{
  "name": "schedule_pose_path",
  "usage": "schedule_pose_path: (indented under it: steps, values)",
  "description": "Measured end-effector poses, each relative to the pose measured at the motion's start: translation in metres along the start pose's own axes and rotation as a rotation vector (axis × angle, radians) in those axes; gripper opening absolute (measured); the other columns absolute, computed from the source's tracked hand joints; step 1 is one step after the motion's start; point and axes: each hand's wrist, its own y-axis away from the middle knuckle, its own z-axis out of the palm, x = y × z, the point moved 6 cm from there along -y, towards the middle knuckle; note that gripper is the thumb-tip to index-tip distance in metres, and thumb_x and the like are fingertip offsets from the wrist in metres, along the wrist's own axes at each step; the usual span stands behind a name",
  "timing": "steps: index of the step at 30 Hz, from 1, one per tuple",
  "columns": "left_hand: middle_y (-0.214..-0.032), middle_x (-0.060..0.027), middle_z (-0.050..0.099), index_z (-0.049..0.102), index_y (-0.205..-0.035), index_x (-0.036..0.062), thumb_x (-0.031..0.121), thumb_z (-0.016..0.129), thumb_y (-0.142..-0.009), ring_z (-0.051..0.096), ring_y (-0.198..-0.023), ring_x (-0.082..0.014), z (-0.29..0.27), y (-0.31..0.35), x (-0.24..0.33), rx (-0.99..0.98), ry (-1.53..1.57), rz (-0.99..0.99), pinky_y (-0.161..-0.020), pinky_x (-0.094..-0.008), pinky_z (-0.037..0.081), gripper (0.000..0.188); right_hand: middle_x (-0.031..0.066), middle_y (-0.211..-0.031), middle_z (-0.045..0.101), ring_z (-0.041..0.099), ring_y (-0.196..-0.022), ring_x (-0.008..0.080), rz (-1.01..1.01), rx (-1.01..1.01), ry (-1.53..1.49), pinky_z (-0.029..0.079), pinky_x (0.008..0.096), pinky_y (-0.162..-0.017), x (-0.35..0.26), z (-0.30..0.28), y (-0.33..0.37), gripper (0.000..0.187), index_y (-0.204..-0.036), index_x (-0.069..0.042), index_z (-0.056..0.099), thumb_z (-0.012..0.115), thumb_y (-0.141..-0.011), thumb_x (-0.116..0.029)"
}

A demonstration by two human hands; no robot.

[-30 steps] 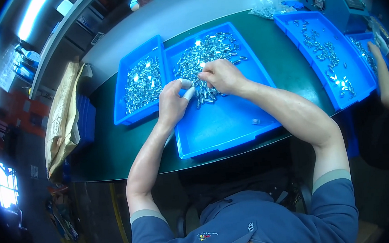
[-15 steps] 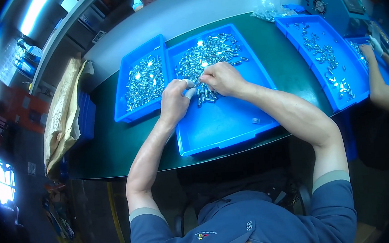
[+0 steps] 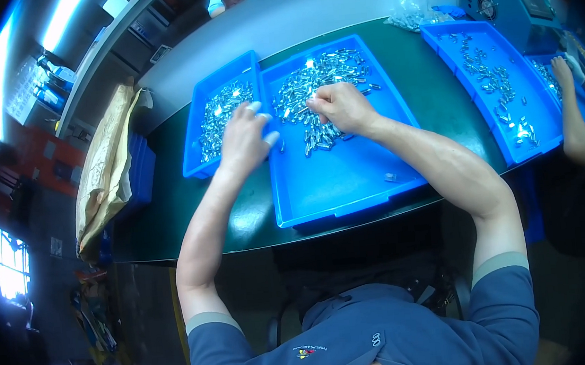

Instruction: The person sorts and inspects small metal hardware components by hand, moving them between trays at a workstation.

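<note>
My left hand hangs over the right side of the smaller blue tray, fingers apart and slightly blurred, with pale covers on some fingertips. Many small shiny metal cylinders fill that tray. Above the wide blue tray beside it, my right hand is closed in a pinch; what its fingertips hold, if anything, is too small to make out. A heap of similar metal cylinders lies beneath and around the right fingers.
Another blue tray with scattered metal parts stands to the right, near a co-worker's arm. A clear plastic bag lies at the back. Brown paper covers a blue bin on the left. One small clear piece sits in the wide tray.
My left hand has moved left, away from the right hand, and its fingers have spread over the smaller tray. My right hand stays pinched above the heap.
</note>
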Motion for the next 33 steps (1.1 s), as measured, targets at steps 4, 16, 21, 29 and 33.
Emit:
schedule_pose_path:
  steps: [4,16,21,29,33]
  values:
    - [-0.127,-0.0135,0.066,0.076,-0.102,0.0096,0.028,0.081,-0.074,0.052,-0.129,-0.0342,0.027,0.000,0.016,-0.191,-0.167,0.095,-0.107,-0.0513,0.043,0.033,0.0094,-0.068,0.072,0.071,-0.067,0.0242,0.005,-0.023,-0.019,0.054,0.0417,-0.067,-0.003,0.007,-0.001,0.034,-0.078,-0.004,0.074,0.064,-0.096,-0.030]
    - [-0.098,-0.0052,0.075,0.073,-0.112,0.0023,0.009,0.074,-0.093,0.068,-0.092,-0.0122,0.020,-0.011,0.005,-0.042,0.794,-0.355,-0.084,-0.0292,0.053,0.021,0.0101,-0.070,0.072,0.072,-0.070,0.0263,0.031,-0.104,0.079,0.054,0.0435,-0.069,-0.001,0.009,0.002,0.033,-0.078,-0.004,0.073,0.066,-0.096,-0.031]
    - [-0.103,-0.0051,0.074,0.072,-0.113,0.0009,0.009,0.073,-0.095,0.068,-0.097,-0.0121,0.034,-0.004,-0.005,0.085,1.000,-0.388,-0.089,-0.0283,0.053,0.019,0.0099,-0.070,0.072,0.072,-0.070,0.0262,0.027,-0.122,0.049,0.054,0.0437,-0.069,-0.002,0.015,0.000,0.032,-0.080,-0.004,0.074,0.066,-0.096,-0.031]
    - [-0.102,-0.0081,0.074,0.069,-0.110,-0.0001,0.009,0.073,-0.096,0.071,-0.096,-0.0157,0.032,-0.002,0.005,0.122,1.092,-0.317,-0.090,-0.0293,0.053,0.017,0.0070,-0.069,0.070,0.065,-0.063,0.0144,-0.006,-0.041,-0.099,0.049,0.0348,-0.060,-0.005,0.006,0.000,0.032,-0.081,-0.001,0.071,0.065,-0.098,-0.027]
    - [-0.101,-0.0085,0.075,0.069,-0.109,-0.0007,0.009,0.073,-0.096,0.071,-0.096,-0.0162,0.031,0.001,0.005,0.180,1.062,-0.303,-0.090,-0.0297,0.053,0.017,0.0071,-0.068,0.070,0.063,-0.062,0.0131,0.014,-0.032,-0.104,0.049,0.0339,-0.059,-0.001,0.004,-0.003,0.032,-0.080,-0.001,0.070,0.064,-0.099,-0.026]
